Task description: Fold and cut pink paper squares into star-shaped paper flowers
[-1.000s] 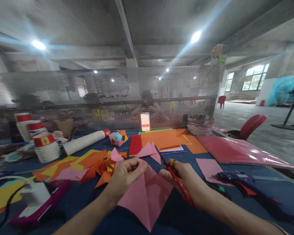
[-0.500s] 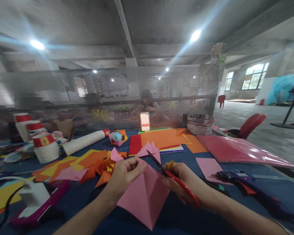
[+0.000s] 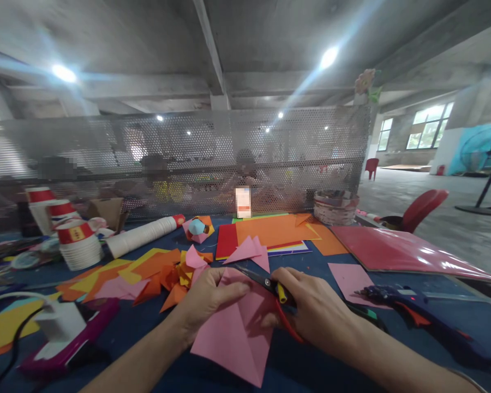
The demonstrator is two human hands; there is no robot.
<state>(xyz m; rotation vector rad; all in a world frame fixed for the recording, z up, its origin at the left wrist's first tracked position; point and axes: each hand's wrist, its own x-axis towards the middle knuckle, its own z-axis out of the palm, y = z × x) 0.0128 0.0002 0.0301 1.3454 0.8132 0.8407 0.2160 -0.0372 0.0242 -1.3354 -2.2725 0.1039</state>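
A creased sheet of pink paper (image 3: 229,333) hangs in front of me, pinched near its top by my left hand (image 3: 213,303). My right hand (image 3: 311,300) is closed around the scissors (image 3: 257,277), which have dark blades, a pivot screw and red handles with a yellow piece beside them. The blades point left across the paper's upper edge, close to my left fingertips. Whether they are cutting is hard to see. Just beyond my hands lie folded pink pieces (image 3: 247,250). Left of them is a heap of folded orange and yellow paper (image 3: 184,273).
Stacked paper cups (image 3: 79,248) and a purple power strip (image 3: 69,341) stand at left. To the right are a glue gun (image 3: 417,308), a pink square sheet (image 3: 347,278) and a glossy red board (image 3: 405,248). A woven basket (image 3: 335,207) stands before a perforated screen (image 3: 188,142).
The scissors have swung flatter, their blades now lying across the top of the pink paper. My right hand has turned with them, and the paper has shifted slightly.
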